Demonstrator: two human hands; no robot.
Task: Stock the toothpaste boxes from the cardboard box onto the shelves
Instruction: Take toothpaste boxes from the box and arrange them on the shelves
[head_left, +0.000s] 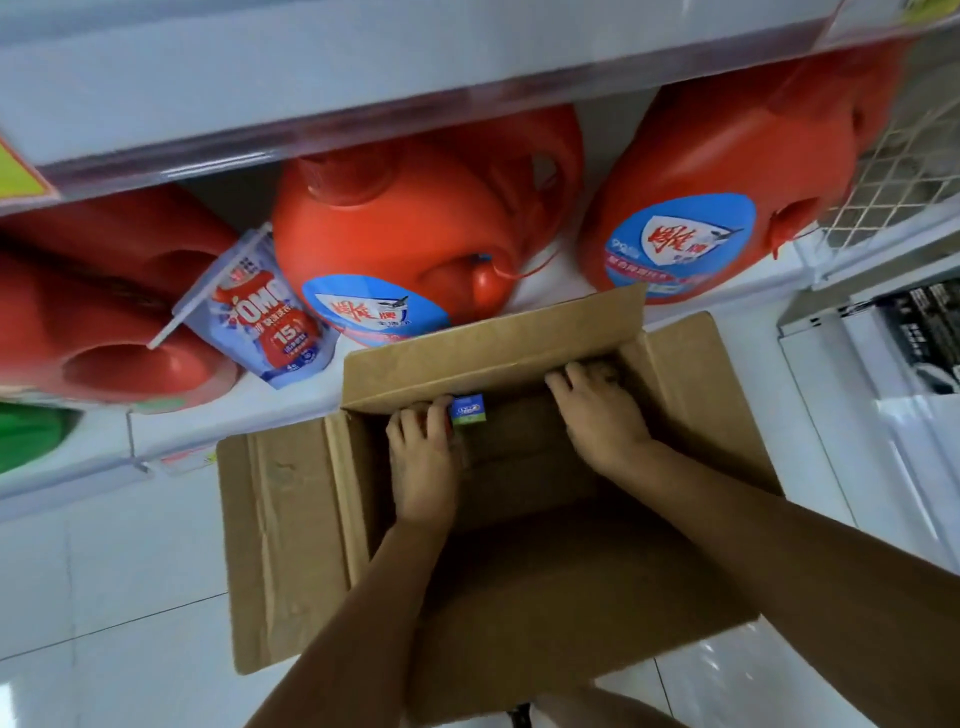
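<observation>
Down into the cardboard box (519, 597) with both arms, right at the far wall. Gripping a toothpaste box (469, 410) with the left hand (421, 441), it seems: fingers curled, the blue-and-green end poking out just beside the index finger, tight against the far flap. Over in the far right corner with the right hand (602, 415), fingers (563, 376) bent down into shadow, and impossible to tell whether closed on anything there. Looks like the pick-up step, judging by the pose. To do it well: wrap round the long sides before lifting, not just a pinch at the end, or risk a swing and a drop. Lift straight up, clear of the raised flap, then across. Worth gathering a second with the right only if seated firmly in the palm. Mind the shelf (234, 421) just beyond, crowded with red jugs (415, 208) and a pouch (254, 312) leaning at the lip, so no low sweep of the arm through there. No toothpaste slot in view, so expect a reach elsewhere. As for position: toothpaste box touching the left fingertips on their right side, well apart from the right hand, bare cardboard floor between the two. Upright or tilted, hard to say, with most of its length hidden behind the hand.
</observation>
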